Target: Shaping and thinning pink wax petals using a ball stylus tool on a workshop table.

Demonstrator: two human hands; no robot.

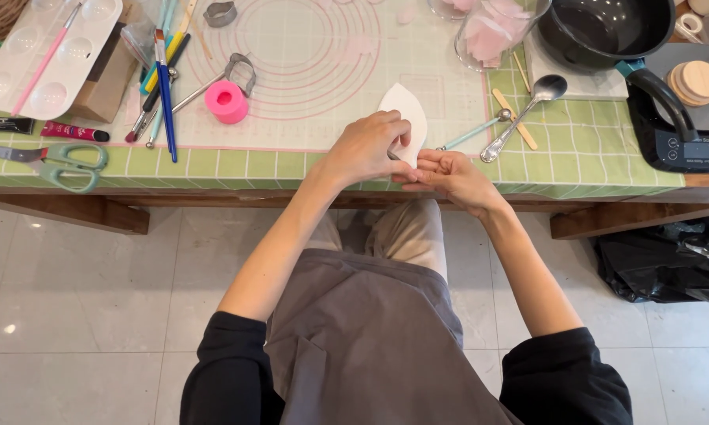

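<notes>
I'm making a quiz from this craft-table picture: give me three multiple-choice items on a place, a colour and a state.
1. Where do the scissors lie?
A. left table edge
B. inside the pan
C. on the floor

2. What colour is the small round mould?
A. blue
B. pink
C. black

3. What is the left hand doing?
A. resting flat on the table
B. holding a brush
C. meeting the right hand at the white leaf-shaped piece

Answers: A, they lie near the left end; B, it is bright pink; C, both hands' fingers meet below that piece.
</notes>
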